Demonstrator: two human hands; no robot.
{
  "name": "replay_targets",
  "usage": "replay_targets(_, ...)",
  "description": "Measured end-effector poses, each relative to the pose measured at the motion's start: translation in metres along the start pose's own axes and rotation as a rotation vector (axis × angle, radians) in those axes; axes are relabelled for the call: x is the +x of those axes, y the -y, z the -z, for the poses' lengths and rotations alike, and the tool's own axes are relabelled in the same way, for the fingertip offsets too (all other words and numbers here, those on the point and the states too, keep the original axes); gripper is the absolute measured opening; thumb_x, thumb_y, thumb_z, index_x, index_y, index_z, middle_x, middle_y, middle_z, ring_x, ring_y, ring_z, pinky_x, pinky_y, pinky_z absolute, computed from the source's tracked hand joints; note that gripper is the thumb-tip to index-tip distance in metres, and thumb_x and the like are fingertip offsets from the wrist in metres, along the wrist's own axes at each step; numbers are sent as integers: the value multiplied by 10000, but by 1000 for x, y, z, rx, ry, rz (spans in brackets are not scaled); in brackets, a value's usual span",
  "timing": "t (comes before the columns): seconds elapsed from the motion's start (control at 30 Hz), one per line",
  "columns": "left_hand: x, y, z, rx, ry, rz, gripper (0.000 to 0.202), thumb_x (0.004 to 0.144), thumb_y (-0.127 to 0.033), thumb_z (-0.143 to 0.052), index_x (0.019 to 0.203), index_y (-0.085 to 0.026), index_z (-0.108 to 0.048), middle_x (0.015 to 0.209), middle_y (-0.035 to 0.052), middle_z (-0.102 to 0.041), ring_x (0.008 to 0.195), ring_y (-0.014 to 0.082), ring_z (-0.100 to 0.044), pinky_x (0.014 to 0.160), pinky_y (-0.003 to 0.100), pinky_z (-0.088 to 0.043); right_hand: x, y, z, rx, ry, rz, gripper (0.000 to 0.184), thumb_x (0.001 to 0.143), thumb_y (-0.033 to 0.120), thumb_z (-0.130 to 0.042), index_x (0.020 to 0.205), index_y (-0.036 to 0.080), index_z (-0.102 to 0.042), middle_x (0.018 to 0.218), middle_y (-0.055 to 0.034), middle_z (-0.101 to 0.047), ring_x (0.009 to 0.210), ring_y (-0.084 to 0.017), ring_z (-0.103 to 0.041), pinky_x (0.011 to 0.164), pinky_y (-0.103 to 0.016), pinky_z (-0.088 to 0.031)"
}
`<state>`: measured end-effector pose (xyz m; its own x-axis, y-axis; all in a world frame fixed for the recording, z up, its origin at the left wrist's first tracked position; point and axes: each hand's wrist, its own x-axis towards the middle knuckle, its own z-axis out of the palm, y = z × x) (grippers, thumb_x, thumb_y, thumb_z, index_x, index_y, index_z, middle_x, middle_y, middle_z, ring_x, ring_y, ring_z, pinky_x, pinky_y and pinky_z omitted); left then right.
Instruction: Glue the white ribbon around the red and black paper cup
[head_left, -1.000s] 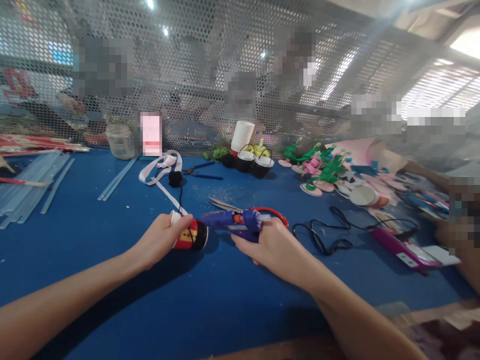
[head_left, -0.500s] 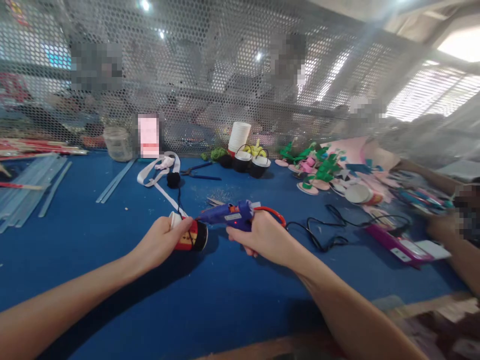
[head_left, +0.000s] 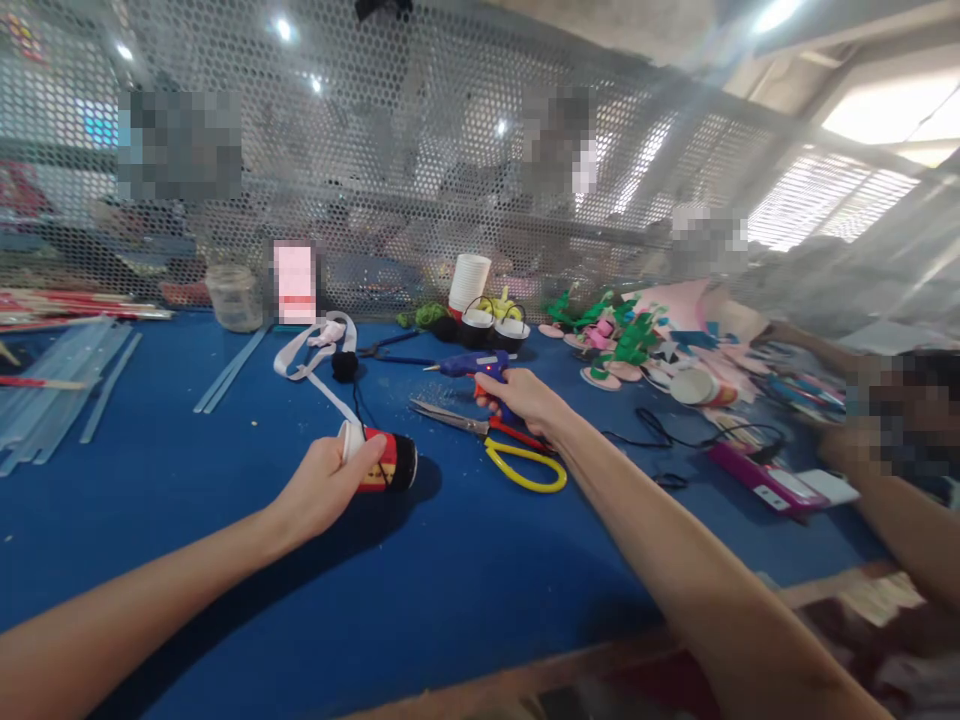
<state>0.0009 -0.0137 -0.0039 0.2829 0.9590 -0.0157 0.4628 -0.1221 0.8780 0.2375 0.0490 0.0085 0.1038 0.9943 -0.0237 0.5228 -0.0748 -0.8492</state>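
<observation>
My left hand is wrapped round a paper cup lying on its side, red with a black band at its right end. Black yarn runs from the cup up to a small black ball of yarn. In my right hand is a blue hot glue gun, its nozzle pointing left, beyond the cup and apart from it. Scissors with red and yellow handles lie on the table just below the glue gun, their blades pointing left.
White ribbon, pliers and two small buckets lie toward the back. Clear glue sticks spread at left. Green craft plants and a purple power strip are at right, near another person's arm. A perforated screen stands behind.
My right hand has carried the glue gun away from the cup, toward the back of the table, uncovering the scissors. My left hand keeps its hold on the cup.
</observation>
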Motion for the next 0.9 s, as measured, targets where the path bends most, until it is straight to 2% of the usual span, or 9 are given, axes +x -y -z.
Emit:
replay_targets(0.17,-2,-1,1,40,-20,-37,365,733,-444,-368,497,-167,-393,463,-53,-300,434,77,-262,410,211,-193,22,-17,-1,-234,-83,-80,290,698,342,-515,501,129,-498,502,-77,-547,489,-151,-532,472,-258,-401)
replay_targets(0.27,-3,-2,1,31,-11,-61,353,731,-425,-380,498,-162,-417,451,-54,-321,427,77,-280,411,210,-207,22,-10,-3,-373,-175,-48,236,672,310,-555,554,106,-552,699,-166,-587,810,-276,-540,627,-336,-396)
replay_targets(0.37,-3,-2,0,4,-1,-79,342,724,-410,-392,507,-153,-457,442,-49,-362,424,81,-314,417,210,-235,10,12,-13,-433,-188,61,257,705,342,-517,673,100,-601,896,-178,-568,976,-287,-452,735,-353,-348)
replay_targets(0.47,-3,-1,-2,25,-2,-96,338,726,-407,-390,519,-149,-458,455,-47,-359,435,81,-310,418,209,-239,-11,38,-34,-396,28,182,407,675,518,-471,610,144,-618,699,-72,-609,750,-195,-541,673,-280,-376)
replay_targets(0.53,-2,0,-2,62,9,-110,343,732,-406,-382,502,-154,-423,464,-51,-329,439,75,-283,416,207,-228,-25,51,-52,-199,444,317,487,729,549,-351,698,151,-630,684,-41,-609,683,-155,-534,621,-254,-385)
replay_targets(0.57,-2,0,-2,77,22,-120,346,735,-404,-377,495,-157,-405,468,-52,-318,442,73,-273,417,205,-225,-31,55,-60,-118,583,339,505,736,550,-328,703,145,-626,665,-35,-603,644,-141,-525,594,-246,-387)
replay_targets(0.6,-2,0,-2,88,34,-130,348,738,-402,-373,490,-159,-391,472,-52,-313,445,71,-269,418,203,-225,-35,58,-67,-33,609,369,462,737,521,-358,716,140,-619,665,-30,-597,627,-129,-516,581,-237,-387)
replay_targets(0.73,-2,-3,-2,67,61,-123,329,728,-405,-389,515,-155,-406,488,-48,-349,460,73,-298,431,197,-245,-44,59,-79,203,388,383,198,663,324,-553,693,130,-580,664,-4,-566,602,-91,-487,578,-211,-381)
replay_targets(0.9,2,-7,1,-148,81,54,347,695,-453,-428,532,-148,-442,452,-62,-357,424,63,-299,414,192,-230,-42,55,-64,368,311,381,161,672,298,-548,651,140,-533,608,19,-544,557,-70,-470,546,-201,-369)
